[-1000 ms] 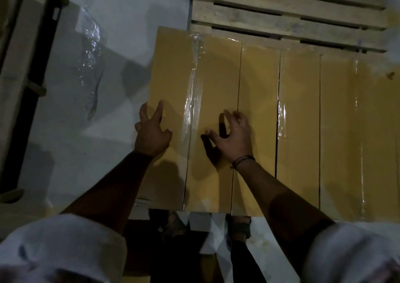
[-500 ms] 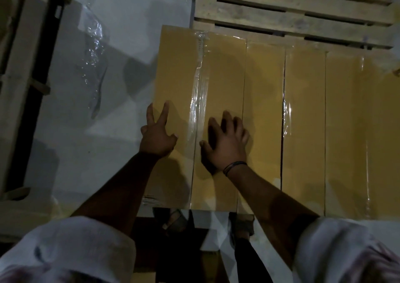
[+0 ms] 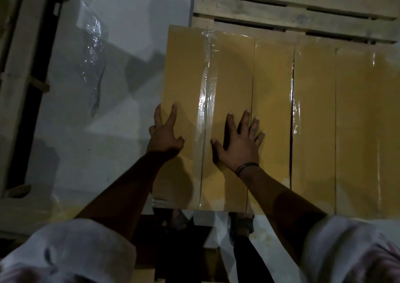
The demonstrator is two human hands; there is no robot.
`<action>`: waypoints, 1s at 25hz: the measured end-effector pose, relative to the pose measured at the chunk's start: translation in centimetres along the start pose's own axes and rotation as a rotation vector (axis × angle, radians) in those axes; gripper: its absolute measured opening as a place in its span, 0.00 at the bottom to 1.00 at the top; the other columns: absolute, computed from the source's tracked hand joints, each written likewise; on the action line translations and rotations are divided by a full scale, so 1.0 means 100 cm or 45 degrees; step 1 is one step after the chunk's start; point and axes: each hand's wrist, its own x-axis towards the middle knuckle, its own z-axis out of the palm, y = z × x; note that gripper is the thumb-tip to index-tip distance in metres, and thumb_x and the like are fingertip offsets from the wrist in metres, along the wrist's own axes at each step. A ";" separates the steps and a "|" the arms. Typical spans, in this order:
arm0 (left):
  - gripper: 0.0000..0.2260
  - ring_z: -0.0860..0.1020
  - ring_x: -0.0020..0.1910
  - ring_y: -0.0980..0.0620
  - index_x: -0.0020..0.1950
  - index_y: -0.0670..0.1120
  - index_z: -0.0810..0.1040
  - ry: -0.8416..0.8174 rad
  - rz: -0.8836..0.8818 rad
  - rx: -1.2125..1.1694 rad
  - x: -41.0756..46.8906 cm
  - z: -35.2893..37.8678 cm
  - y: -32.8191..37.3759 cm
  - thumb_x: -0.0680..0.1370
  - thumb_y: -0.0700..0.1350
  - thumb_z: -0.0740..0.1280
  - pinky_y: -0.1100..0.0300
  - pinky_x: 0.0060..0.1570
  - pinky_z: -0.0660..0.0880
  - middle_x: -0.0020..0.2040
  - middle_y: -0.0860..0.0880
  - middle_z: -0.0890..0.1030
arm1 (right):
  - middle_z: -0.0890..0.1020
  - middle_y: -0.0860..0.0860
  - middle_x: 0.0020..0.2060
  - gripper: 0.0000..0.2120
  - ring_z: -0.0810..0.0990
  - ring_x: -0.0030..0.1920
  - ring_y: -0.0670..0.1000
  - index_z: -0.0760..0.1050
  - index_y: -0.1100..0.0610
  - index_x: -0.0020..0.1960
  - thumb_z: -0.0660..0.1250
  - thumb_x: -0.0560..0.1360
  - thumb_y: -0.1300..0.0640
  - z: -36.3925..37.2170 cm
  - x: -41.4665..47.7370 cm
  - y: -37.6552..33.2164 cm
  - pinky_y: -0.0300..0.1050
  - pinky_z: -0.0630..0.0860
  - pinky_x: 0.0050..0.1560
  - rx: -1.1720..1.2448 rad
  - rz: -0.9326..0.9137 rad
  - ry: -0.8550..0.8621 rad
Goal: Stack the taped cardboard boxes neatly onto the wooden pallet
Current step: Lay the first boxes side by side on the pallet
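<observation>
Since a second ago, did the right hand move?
Yes. The right hand flattened down onto the box, thumb edging left toward the tape.

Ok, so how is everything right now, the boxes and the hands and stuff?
Left box, taped shut, flat on the pallet, both hands on top.
Middle box, taped shut, flush beside it.
Right box, taped shut, partly out of view.
Pallet, far slats bare.
Left hand, fingers spread at the box's left edge.
Right hand, flat, fingers spread.
Plastic wrap, crumpled on the floor.
</observation>
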 end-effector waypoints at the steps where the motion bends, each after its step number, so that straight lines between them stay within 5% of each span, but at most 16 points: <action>1: 0.45 0.53 0.77 0.31 0.82 0.64 0.42 0.022 0.001 -0.011 0.000 0.004 0.000 0.79 0.45 0.71 0.39 0.68 0.68 0.82 0.54 0.34 | 0.33 0.58 0.79 0.45 0.33 0.78 0.67 0.40 0.46 0.81 0.57 0.75 0.30 -0.001 0.000 0.002 0.75 0.42 0.73 -0.016 -0.013 -0.017; 5: 0.45 0.54 0.78 0.31 0.82 0.64 0.42 0.073 -0.022 0.041 0.002 0.013 0.002 0.79 0.42 0.69 0.39 0.66 0.71 0.83 0.51 0.34 | 0.31 0.58 0.78 0.47 0.31 0.77 0.67 0.38 0.45 0.81 0.59 0.74 0.29 -0.005 0.001 0.008 0.73 0.40 0.73 -0.031 -0.067 -0.083; 8: 0.44 0.46 0.80 0.32 0.83 0.60 0.43 0.158 -0.069 0.229 -0.003 0.028 0.018 0.78 0.40 0.68 0.35 0.77 0.53 0.83 0.46 0.34 | 0.33 0.56 0.79 0.45 0.33 0.78 0.65 0.40 0.46 0.81 0.60 0.75 0.32 -0.010 -0.004 0.021 0.70 0.41 0.74 -0.045 -0.144 -0.098; 12: 0.41 0.38 0.80 0.32 0.84 0.57 0.46 0.236 0.092 0.483 -0.037 0.067 0.037 0.78 0.43 0.66 0.32 0.77 0.41 0.83 0.46 0.35 | 0.39 0.54 0.81 0.39 0.39 0.80 0.58 0.47 0.48 0.82 0.61 0.79 0.40 -0.021 -0.020 0.053 0.62 0.49 0.78 -0.086 -0.268 -0.132; 19: 0.39 0.43 0.81 0.34 0.83 0.55 0.54 -0.106 0.603 0.707 -0.118 0.152 0.050 0.76 0.65 0.64 0.32 0.77 0.45 0.85 0.46 0.44 | 0.45 0.52 0.81 0.34 0.47 0.81 0.58 0.51 0.49 0.81 0.61 0.80 0.45 -0.016 -0.080 0.127 0.59 0.59 0.76 -0.117 -0.292 -0.233; 22: 0.46 0.43 0.82 0.35 0.84 0.51 0.52 -0.201 0.717 0.844 -0.143 0.177 0.056 0.74 0.66 0.69 0.34 0.78 0.45 0.84 0.44 0.42 | 0.44 0.50 0.81 0.35 0.47 0.80 0.57 0.51 0.47 0.81 0.62 0.79 0.42 -0.011 -0.117 0.149 0.58 0.58 0.77 -0.105 -0.213 -0.323; 25: 0.47 0.47 0.82 0.35 0.84 0.50 0.49 -0.130 0.642 0.869 -0.149 0.196 0.061 0.75 0.60 0.73 0.37 0.78 0.56 0.84 0.44 0.43 | 0.43 0.52 0.81 0.37 0.45 0.80 0.59 0.49 0.47 0.81 0.63 0.79 0.41 -0.002 -0.147 0.166 0.59 0.52 0.78 -0.145 -0.260 -0.344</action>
